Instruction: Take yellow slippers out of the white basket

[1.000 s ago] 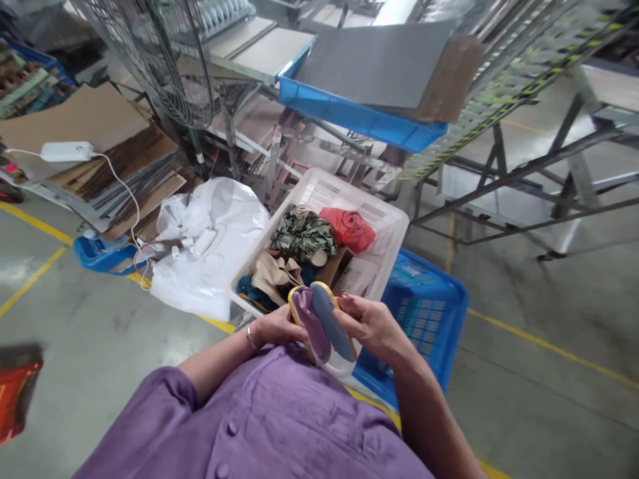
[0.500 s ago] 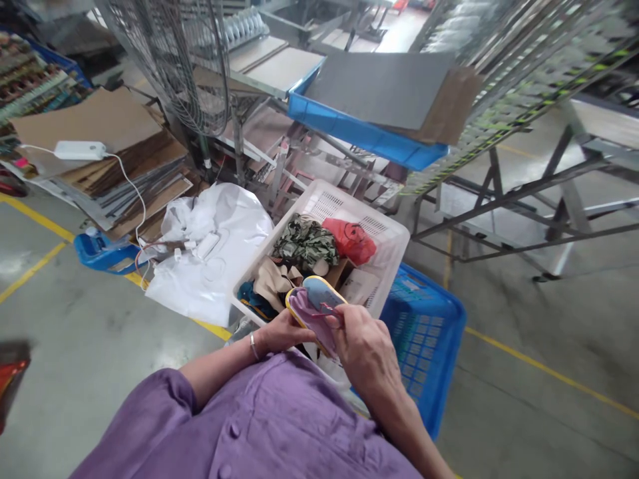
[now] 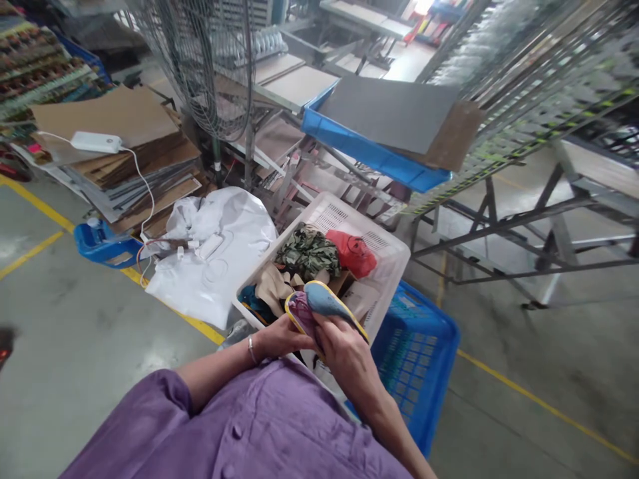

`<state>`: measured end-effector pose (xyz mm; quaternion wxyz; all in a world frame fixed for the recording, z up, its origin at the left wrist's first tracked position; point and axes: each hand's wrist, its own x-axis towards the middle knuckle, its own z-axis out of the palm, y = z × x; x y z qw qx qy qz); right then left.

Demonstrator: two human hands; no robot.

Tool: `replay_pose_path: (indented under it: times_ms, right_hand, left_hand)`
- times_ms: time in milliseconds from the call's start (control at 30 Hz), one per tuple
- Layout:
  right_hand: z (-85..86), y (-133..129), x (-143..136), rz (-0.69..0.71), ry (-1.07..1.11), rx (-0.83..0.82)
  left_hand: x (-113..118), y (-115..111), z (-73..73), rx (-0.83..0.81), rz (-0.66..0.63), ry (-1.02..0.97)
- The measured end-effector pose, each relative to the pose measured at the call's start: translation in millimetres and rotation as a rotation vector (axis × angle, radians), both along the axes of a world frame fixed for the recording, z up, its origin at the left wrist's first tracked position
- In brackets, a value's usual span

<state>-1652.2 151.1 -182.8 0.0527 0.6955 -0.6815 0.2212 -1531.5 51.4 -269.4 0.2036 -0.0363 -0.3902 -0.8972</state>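
Observation:
An open glasses case (image 3: 327, 301) with a yellow rim and blue-grey inside lies between my hands, above the white crate's near side. Purple cloth (image 3: 300, 307) shows in its left half. My left hand (image 3: 283, 336) grips this half from the left and below. Reaching in from the right, my right hand (image 3: 344, 349) has its fingers curled at the fold, against the cloth. Whatever its fingertips pinch is hidden. The white crate (image 3: 394, 249) holds a camouflage-patterned cloth (image 3: 308, 251), a red plastic bag (image 3: 353, 253) and a beige cloth item (image 3: 272, 289).
A blue crate (image 3: 442, 352) stands right of the white one. At the left are a white sheet (image 3: 239, 249) with a cable, a cardboard stack (image 3: 104, 120) and a small blue bin (image 3: 107, 249). A metal-legged rack (image 3: 499, 259) and blue tray (image 3: 369, 150) stand beyond.
My right hand has moved down and left into the case; the thin dark-red object at its fingers no longer shows. My left hand keeps its hold. The view has shifted slightly.

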Motion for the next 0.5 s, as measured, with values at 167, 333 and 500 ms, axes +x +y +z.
replay_pose_path:
  times_ms: [167,333,500]
  right_hand:
    - [17.4,5,1,0.04,-0.032,-0.072]
    - [32.9,15,-18,-0.187,-0.175,-0.278]
    - [-11.9,17,-29,-0.21,-0.574,-0.029]
  left_hand:
    - [0,1,-7.4,0.075,0.0,0.018]
    - [2,0,-8.9,0.176,-0.071,0.037]
    - [4,3,-10.4,0.251,-0.076,-0.045]
